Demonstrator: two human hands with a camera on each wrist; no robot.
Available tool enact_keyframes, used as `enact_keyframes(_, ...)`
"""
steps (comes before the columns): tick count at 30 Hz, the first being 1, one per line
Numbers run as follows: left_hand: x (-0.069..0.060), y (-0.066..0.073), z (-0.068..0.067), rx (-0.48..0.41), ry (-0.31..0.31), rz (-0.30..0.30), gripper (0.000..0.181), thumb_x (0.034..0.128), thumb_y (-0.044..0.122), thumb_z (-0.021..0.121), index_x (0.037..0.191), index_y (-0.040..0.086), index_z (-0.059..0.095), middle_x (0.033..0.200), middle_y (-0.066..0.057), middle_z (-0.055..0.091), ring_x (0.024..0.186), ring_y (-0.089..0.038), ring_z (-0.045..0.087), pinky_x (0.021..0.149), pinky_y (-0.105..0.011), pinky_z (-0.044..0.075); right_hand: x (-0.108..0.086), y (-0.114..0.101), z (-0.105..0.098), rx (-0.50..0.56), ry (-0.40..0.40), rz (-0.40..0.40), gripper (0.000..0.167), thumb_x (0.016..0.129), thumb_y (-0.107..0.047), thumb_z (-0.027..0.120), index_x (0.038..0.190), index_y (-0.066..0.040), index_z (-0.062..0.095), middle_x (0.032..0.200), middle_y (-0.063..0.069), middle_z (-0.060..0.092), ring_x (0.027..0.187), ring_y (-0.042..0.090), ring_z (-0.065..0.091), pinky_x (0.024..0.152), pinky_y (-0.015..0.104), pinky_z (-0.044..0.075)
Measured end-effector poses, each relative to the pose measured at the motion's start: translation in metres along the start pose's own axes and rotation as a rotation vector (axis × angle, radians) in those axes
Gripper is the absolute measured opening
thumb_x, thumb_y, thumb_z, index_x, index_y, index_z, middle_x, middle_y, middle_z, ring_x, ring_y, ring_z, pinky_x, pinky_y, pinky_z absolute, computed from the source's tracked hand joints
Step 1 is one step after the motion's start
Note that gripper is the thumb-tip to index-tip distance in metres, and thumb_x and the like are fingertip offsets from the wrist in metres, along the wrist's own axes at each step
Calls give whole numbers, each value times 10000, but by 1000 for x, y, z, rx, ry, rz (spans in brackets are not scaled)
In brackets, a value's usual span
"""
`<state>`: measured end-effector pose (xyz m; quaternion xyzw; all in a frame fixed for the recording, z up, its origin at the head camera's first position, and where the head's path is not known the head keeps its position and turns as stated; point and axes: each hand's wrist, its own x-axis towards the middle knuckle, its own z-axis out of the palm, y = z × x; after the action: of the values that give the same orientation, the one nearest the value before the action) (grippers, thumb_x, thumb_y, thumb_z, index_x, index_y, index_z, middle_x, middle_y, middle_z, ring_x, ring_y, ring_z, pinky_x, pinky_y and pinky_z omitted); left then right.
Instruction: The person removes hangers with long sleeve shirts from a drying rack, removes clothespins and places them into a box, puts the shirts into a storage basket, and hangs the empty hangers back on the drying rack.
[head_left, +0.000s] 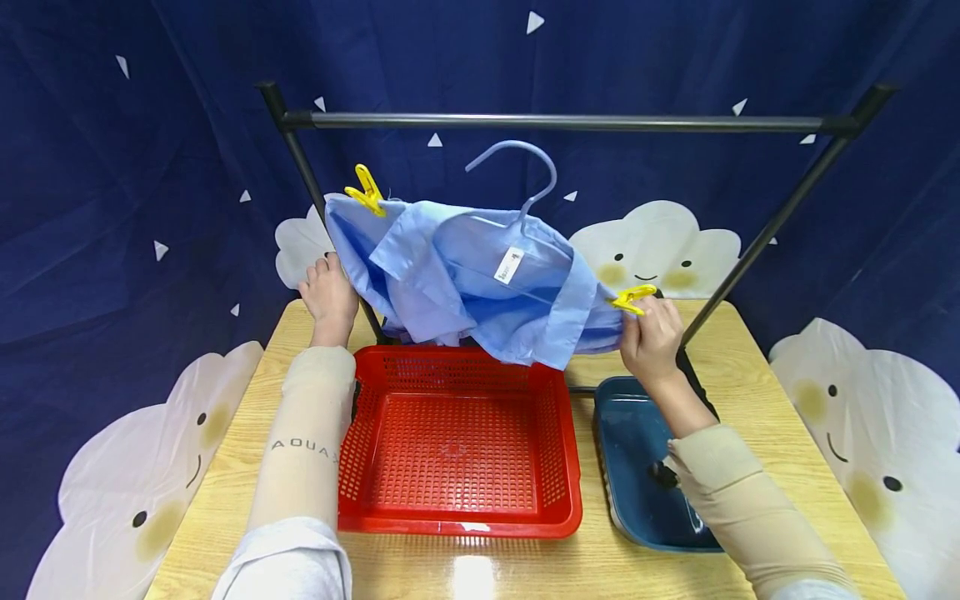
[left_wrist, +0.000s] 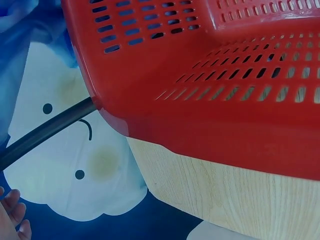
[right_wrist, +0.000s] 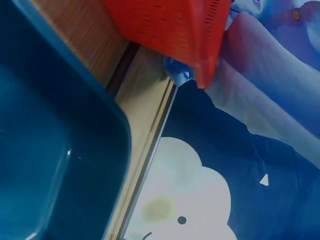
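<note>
A light blue collared shirt (head_left: 487, 275) is spread on a pale hanger (head_left: 551, 171), whose hook stands just below the rack's bar in the head view. One yellow clothespin (head_left: 366, 192) clips the shirt's left shoulder, another yellow clothespin (head_left: 633, 298) its right. My right hand (head_left: 652, 337) pinches the shirt's right end, just under that clothespin. Beside the left shoulder and the rack post is my left hand (head_left: 332, 300). Its fingertips (left_wrist: 14, 207) show at the left wrist view's lower corner, loosely bent with no cloth in them.
A dark metal clothes rack (head_left: 570, 122) stands behind the shirt. Below sits a red perforated basket (head_left: 457, 528), with a dark blue tub (head_left: 637, 533) to its right, holding a small dark item. Both are on a wooden table (head_left: 405, 575) before a navy curtain (head_left: 480, 50).
</note>
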<state>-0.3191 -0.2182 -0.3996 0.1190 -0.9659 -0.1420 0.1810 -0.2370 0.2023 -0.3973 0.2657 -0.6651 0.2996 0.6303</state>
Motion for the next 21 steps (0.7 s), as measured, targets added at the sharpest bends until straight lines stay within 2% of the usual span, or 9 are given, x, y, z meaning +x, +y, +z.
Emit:
enact_keyframes(5, -1, 0, 0, -16, 10, 5, 462, 929, 246, 460, 1301, -14, 371, 1235, -234, 450, 1134, -394, 393, 870, -537, 316, 6, -5, 2, 14, 62, 19, 399, 964, -259, 431, 724, 53, 499, 617, 178, 485, 547, 336, 446, 565, 450, 298)
enact_keyframes(11, -1, 0, 0, 0, 25, 15, 421, 906, 136, 451, 1291, -20, 382, 1212, -231, 470, 1112, -397, 414, 855, -536, 333, 18, -15, 3, 47, 109, 42, 398, 959, -260, 441, 733, 63, 495, 617, 186, 473, 552, 346, 417, 590, 456, 298)
enact_keyframes(21, 0, 0, -2, 40, -62, -1, 349, 922, 132, 411, 1230, -32, 403, 1200, -222, 441, 1123, -389, 382, 885, -545, 318, 29, -33, -1, 68, 154, 48, 403, 961, -261, 440, 745, 74, 497, 649, 209, 492, 574, 376, 414, 583, 474, 290)
